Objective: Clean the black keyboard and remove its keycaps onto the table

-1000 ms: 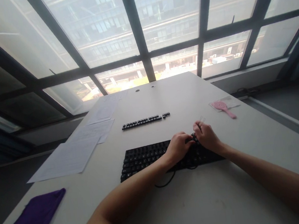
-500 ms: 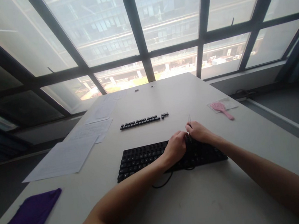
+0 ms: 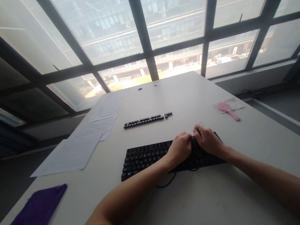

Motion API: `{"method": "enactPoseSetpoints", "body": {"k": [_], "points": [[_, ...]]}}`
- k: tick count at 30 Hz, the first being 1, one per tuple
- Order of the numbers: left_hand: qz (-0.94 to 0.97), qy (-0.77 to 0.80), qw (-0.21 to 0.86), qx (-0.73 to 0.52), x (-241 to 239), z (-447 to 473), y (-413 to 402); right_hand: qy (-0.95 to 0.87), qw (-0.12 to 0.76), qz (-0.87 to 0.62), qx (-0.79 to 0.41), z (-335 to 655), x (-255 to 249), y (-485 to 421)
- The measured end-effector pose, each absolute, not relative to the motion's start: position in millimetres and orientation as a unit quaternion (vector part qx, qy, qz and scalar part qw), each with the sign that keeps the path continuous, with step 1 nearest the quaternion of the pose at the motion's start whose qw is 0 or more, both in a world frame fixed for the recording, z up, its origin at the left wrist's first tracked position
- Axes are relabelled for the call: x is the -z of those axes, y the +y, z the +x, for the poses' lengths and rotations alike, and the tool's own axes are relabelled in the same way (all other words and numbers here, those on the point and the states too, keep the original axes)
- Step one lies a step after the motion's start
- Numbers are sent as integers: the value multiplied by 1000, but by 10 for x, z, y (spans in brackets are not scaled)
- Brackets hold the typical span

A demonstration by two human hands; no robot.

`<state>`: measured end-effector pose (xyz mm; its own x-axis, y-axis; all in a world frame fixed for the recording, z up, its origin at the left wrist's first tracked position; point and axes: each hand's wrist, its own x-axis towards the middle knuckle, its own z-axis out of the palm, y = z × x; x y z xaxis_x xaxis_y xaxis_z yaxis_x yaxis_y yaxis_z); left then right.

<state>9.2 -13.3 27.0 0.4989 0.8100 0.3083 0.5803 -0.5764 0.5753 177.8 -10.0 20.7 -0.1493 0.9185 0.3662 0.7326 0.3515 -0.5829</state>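
Note:
A black keyboard [image 3: 149, 156] lies on the white table in front of me, its top row looking bare of keycaps. My left hand [image 3: 180, 147] rests over its right half, fingers pinched at the back edge; whatever is between them is hidden. Close beside it, my right hand [image 3: 207, 140] is closed on a thin wire keycap puller [image 3: 200, 124], whose wire ends show faintly above the fingers. Behind the keyboard, removed keycaps [image 3: 144, 121] stand in two rows, with a small group [image 3: 168, 114] at their right end.
Printed papers [image 3: 68, 154] lie along the left side. A purple cloth bag [image 3: 32, 218] is at the near left. On the right, a pink hairbrush [image 3: 227, 109] lies on a clear plastic wrapper. A cable [image 3: 167, 185] loops out below the keyboard. Windows [image 3: 113, 26] stand beyond the table.
My right hand has turned and lowered toward the keyboard, so the puller's wires show less. My left hand stays pinched near the same spot. The whole view has shifted slightly.

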Motion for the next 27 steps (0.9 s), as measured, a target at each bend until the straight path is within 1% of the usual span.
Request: {"method": "enactPoseSetpoints", "body": {"k": [2,8,10,12,18,27], "points": [[840,410,210,-287,-272,99,-130,-721,356,-567,-176,1782,-234,20],[840,411,206,-289,-266,108,-122,-679,265,-580,-364,1785,-284,357],[841,410,201,-289,-273,108,-129,-659,265,-578,-402,1785,-272,383],[844,410,195,-286,-286,109,-141,-655,292,-571,-400,1791,-257,364],[850,400,199,-279,-311,92,-164,-655,364,-564,-346,1824,-237,257],[842,410,213,-278,-249,81,-97,-622,409,-555,-370,1811,-221,187]]}}
